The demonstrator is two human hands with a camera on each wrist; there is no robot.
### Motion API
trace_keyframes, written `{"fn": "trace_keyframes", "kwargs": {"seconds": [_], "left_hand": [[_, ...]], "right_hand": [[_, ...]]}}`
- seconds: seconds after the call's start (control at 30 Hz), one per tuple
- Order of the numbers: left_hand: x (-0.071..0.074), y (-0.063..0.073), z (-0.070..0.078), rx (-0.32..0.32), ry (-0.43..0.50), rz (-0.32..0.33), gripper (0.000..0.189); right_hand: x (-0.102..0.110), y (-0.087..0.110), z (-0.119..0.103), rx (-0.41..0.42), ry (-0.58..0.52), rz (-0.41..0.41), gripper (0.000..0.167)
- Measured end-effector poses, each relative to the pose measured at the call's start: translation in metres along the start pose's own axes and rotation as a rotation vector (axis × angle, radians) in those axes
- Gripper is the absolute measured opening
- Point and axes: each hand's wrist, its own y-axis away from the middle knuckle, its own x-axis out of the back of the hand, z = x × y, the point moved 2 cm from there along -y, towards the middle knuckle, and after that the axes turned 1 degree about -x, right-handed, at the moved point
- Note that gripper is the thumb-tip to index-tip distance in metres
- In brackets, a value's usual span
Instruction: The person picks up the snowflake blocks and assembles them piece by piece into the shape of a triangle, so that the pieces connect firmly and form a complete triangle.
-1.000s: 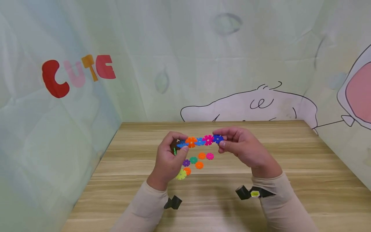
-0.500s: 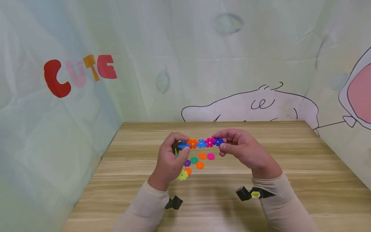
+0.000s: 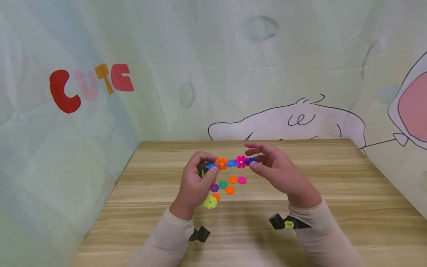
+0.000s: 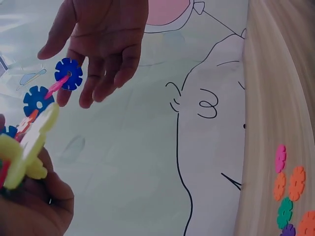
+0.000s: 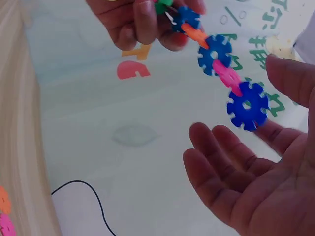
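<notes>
My left hand (image 3: 195, 185) pinches a chain of interlocking snowflake discs above the table. Along the chain run a light blue disc, an orange disc (image 3: 221, 163), another light blue disc, a pink disc (image 3: 241, 161) and, at the right end, a dark blue disc (image 5: 238, 115). Yellow pieces (image 4: 34, 142) show close by the left hand in the left wrist view; green and brown ones are partly hidden by its fingers. Around the dark blue end my right hand (image 3: 283, 174) has its fingers spread and thumb apart, its index finger at or just behind that disc.
Several loose discs lie on the wooden table (image 3: 267, 230) below the chain, among them a pink disc (image 3: 241, 180), a green disc (image 3: 223, 184) and a purple disc (image 3: 215, 188). Printed cloth walls (image 3: 166, 92) enclose the table's back and sides.
My right hand has let go of the dark blue end disc, its fingers lifting and spreading. The chain has turned slightly, while my left hand keeps its pinch.
</notes>
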Motion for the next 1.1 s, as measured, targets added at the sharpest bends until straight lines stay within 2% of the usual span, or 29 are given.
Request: {"fn": "trace_keyframes", "kwargs": {"seconds": [0.13, 0.27, 0.43, 0.6, 0.73, 0.87, 1.0, 1.1], "left_hand": [[-0.003, 0.0, -0.001, 0.049, 0.04, -0.022, 0.021], [-0.003, -0.001, -0.002, 0.093, 0.105, -0.043, 0.023], [-0.004, -0.002, -0.001, 0.168, 0.156, -0.069, 0.025], [-0.003, -0.003, 0.0, 0.239, 0.147, -0.094, 0.028], [-0.001, -0.003, 0.0, 0.256, 0.122, -0.097, 0.037], [0.0, -0.003, -0.002, 0.215, 0.092, -0.082, 0.041], [0.002, -0.002, -0.002, 0.089, 0.06, -0.043, 0.042], [0.004, -0.002, -0.001, -0.056, 0.021, -0.01, 0.05]], "right_hand": [[-0.012, -0.001, -0.001, 0.193, 0.114, -0.009, 0.058], [-0.022, -0.002, -0.001, 0.397, 0.272, 0.014, 0.053], [-0.026, -0.004, 0.001, 0.482, 0.416, 0.074, 0.039], [-0.025, -0.005, 0.001, 0.518, 0.466, 0.107, 0.035], [-0.023, -0.007, 0.004, 0.503, 0.449, 0.121, 0.036], [-0.021, -0.009, 0.01, 0.388, 0.368, 0.098, 0.034], [-0.02, -0.012, 0.014, 0.229, 0.226, 0.053, 0.031], [-0.021, -0.014, 0.017, 0.133, 0.114, 0.027, 0.03]]}}
